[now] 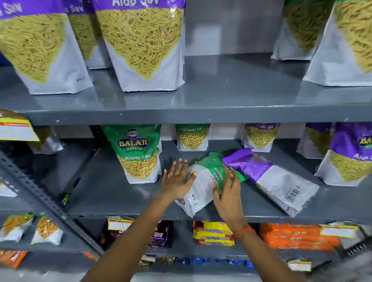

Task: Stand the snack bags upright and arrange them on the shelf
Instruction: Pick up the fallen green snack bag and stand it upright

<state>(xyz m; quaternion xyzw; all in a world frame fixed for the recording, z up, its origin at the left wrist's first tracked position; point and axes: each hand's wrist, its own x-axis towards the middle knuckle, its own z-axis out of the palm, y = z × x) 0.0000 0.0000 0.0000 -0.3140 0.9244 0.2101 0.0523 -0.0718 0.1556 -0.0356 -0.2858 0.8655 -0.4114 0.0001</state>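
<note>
A green Ratlami Sev bag (204, 182) lies tilted on its back on the middle grey shelf (110, 193), its bottom over the front edge. My left hand (176, 179) rests flat on its left side with fingers spread. My right hand (228, 194) grips its right edge at the green band. A purple Aloo Sev bag (272, 177) lies flat just to the right, its top touching the green bag. Another green Ratlami Sev bag (138, 153) stands upright to the left.
Upright purple and green bags stand at the back (193, 137) and right (352, 155) of the middle shelf. Large Aloo Sev bags (142, 40) fill the upper shelf. Biscuit packs (212, 233) sit on the lower shelf. A slotted upright post (40, 194) runs at left.
</note>
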